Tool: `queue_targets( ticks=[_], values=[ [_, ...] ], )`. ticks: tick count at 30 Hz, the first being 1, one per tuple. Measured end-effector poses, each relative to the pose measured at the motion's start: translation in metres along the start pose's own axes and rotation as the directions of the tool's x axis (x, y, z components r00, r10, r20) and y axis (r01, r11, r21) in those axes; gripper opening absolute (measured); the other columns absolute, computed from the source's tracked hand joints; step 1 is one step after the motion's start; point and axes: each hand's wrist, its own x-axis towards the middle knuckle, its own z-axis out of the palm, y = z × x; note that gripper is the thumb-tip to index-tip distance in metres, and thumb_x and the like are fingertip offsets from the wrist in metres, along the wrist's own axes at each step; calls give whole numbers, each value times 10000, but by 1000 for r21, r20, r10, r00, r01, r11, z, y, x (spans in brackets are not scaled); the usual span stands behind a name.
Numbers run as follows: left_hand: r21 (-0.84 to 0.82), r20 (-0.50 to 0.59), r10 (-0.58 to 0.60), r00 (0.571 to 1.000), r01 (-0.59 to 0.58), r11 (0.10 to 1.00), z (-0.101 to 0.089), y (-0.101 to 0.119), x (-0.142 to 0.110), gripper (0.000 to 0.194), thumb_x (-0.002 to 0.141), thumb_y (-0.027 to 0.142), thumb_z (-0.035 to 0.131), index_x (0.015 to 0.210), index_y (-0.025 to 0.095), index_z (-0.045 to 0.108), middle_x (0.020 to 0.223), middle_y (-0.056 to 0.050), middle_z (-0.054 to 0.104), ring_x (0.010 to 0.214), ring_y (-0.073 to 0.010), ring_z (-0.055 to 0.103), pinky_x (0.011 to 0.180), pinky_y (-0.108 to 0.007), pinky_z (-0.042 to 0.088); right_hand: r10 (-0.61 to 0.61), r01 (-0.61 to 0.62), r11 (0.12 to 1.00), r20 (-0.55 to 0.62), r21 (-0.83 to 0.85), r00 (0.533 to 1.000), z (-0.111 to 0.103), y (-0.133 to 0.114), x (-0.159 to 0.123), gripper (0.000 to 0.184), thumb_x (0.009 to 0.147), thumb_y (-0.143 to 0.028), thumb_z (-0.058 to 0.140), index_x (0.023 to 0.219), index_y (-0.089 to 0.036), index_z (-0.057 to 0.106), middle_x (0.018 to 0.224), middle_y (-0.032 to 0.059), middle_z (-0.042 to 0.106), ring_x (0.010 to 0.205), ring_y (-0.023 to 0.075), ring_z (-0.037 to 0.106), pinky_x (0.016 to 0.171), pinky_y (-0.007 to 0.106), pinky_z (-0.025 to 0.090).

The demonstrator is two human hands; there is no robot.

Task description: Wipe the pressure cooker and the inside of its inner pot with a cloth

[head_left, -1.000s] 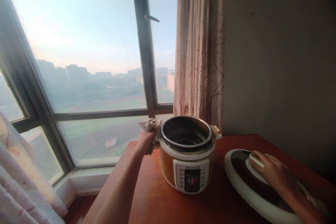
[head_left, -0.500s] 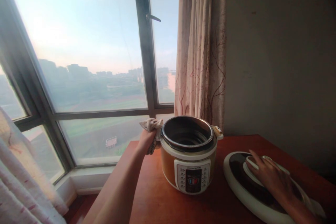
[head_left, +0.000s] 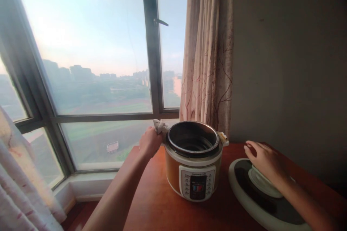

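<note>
An electric pressure cooker [head_left: 173,173] in orange-brown and white stands uncovered on the table, its dark inner pot [head_left: 193,140] showing at the top. At its left rim, my left hand [head_left: 150,142] is closed around a crumpled light cloth [head_left: 162,126], most of which the hand hides. The cooker's round lid [head_left: 244,198], dark with a pale rim, lies on the table to the right. Above the lid's pale handle [head_left: 261,182] hovers my right hand [head_left: 264,158], thumb and fingers apart and slightly bent, with nothing in it.
The reddish wooden table [head_left: 154,202] reaches toward a patterned curtain [head_left: 203,61] and a grey wall [head_left: 284,61] behind the cooker. A large framed window [head_left: 94,79] fills the left side, and another pale curtain [head_left: 24,187] hangs at lower left.
My right hand has lifted off the lid's handle and moved slightly up and away from me. My left hand with the cloth has shifted up a little along the cooker's left side.
</note>
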Motion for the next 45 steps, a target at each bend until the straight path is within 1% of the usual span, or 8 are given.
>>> queue_targets(
  ticks=[3,5,9,15,25,30,35,45],
  values=[
    [256,16,94,995,-95,962,-10,26,0,392,915,446,449,1136,224,685,1084,-193,694,935,-392,708,786,-454,506,54,-60,968,32,245,998,-28,-51,33,376,903,-464,462,1047,-229,719,917,70,791,822,258,737,728,357,524],
    [345,69,147,987,-162,924,-14,43,-1,426,940,469,404,1204,247,654,1083,-180,697,934,-370,710,782,-434,513,49,-104,927,160,360,986,-36,-80,49,399,903,-456,484,1109,-200,710,820,54,784,771,238,734,737,334,517],
    [414,225,188,956,-268,870,-11,60,-4,508,851,539,556,1276,267,614,1108,-167,713,973,-374,702,786,-426,525,93,-236,908,381,346,920,-29,-112,68,431,897,-370,522,1192,-104,687,691,48,753,617,196,696,656,288,492],
    [409,280,185,942,-292,865,-5,56,1,598,777,314,639,1369,293,557,1085,-134,744,1001,-355,705,762,-385,524,112,-241,934,423,265,899,-4,-122,74,229,820,-353,647,822,-159,768,640,50,724,654,199,692,605,249,452],
    [371,230,192,954,-268,889,7,54,15,559,775,282,643,1332,298,596,1102,-130,759,1003,-359,715,764,-381,520,186,-234,971,450,54,873,8,-136,91,267,824,-240,575,940,-113,780,981,208,772,957,317,725,717,321,476],
    [371,215,183,959,-254,893,19,51,37,542,770,319,650,1311,320,611,1078,-104,770,983,-335,726,756,-361,527,204,-240,971,474,16,857,17,-141,109,265,878,-251,582,994,-112,774,1048,195,765,1033,305,716,790,330,506],
    [370,196,171,966,-235,899,34,45,64,495,772,345,663,1265,312,645,1099,-100,770,1004,-309,723,782,-338,529,256,-293,956,505,-6,824,32,-145,124,301,966,-407,623,1098,-146,694,1124,96,722,1025,223,691,904,415,550],
    [325,194,145,970,-203,924,48,40,98,543,767,476,692,1298,373,639,1171,-63,765,1045,-304,716,810,-339,528,324,-380,925,523,0,789,52,-151,142,318,973,-390,633,1207,-175,634,1223,84,658,1046,220,663,898,433,571]
  ],
)
